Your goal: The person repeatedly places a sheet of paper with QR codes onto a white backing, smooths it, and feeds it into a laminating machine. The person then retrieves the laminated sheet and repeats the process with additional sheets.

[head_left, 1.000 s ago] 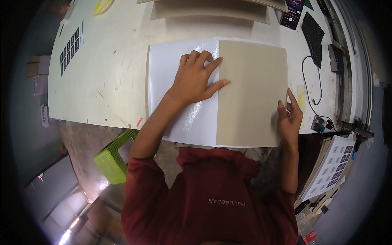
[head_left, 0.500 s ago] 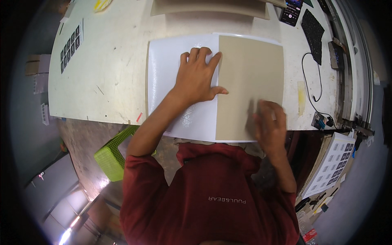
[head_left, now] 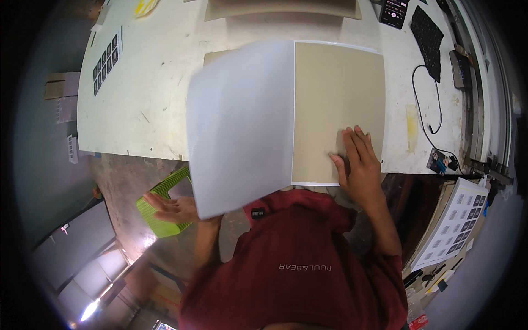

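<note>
A large white sheet (head_left: 242, 126) stands partly lifted, its left side raised off the table and blurred. It joins a beige board (head_left: 324, 99) along a straight line in the middle. My left hand (head_left: 171, 209) is at the sheet's near left corner, fingers stretched out and spread; the corner covers part of the palm or wrist. My right hand (head_left: 360, 159) lies with extended fingers on the near right part of the beige board. Narrow white margins show along the board's edges. Under the lifted sheet, a strip of another beige piece (head_left: 215, 58) peeks out.
Curved beige boards (head_left: 280, 10) stand at the table's far edge. At right are a phone (head_left: 394, 12), a black textured piece (head_left: 427, 41), a cable (head_left: 417, 102) and a metal rail (head_left: 484, 82). A green plastic basket (head_left: 159, 220) stands below the table's left front edge.
My left hand has left the sheet's top and moved down and left to its near corner. The white sheet has risen on its left side. My right hand has settled onto the board.
</note>
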A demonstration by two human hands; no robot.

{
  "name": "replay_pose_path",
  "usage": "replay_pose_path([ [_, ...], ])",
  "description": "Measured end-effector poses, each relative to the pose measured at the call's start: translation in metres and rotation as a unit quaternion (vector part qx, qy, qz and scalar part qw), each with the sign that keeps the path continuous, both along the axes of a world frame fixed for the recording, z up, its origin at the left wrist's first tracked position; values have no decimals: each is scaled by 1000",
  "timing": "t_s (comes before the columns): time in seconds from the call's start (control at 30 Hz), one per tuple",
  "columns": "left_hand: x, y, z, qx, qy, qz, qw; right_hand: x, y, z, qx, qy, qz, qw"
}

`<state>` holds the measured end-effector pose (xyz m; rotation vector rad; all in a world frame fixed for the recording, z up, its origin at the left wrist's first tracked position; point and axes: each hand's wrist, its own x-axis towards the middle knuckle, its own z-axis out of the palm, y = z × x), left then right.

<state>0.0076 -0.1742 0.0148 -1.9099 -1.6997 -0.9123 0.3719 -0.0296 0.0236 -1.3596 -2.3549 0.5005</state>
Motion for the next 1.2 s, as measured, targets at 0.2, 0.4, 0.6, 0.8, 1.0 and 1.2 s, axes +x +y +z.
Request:
replay_pose_path([
  [0.2, 128, 109, -25, -227, -203, -208, 929, 49, 33, 24, -165, 178, -8, 970],
  [0.4, 164, 133, -29, -352, -84, -189, 913, 41, 55, 77, -114, 200, -35, 972],
  [0.6, 165, 137, -21, -401, -74, -210, 889, -75, 110, -32, 53, -46, 244, 967],
  [0.8, 163, 136, -31, -372, -123, -193, 900, -76, 150, -44, 115, -85, 110, 984],
  [1.0, 162, 131, -33, -374, -106, -184, 903, -2, 77, -27, 7, -90, 209, 974],
  [1.2, 167, 134, -26, -382, -85, -164, 905, 12, 159, -47, 113, -145, -42, 982],
])
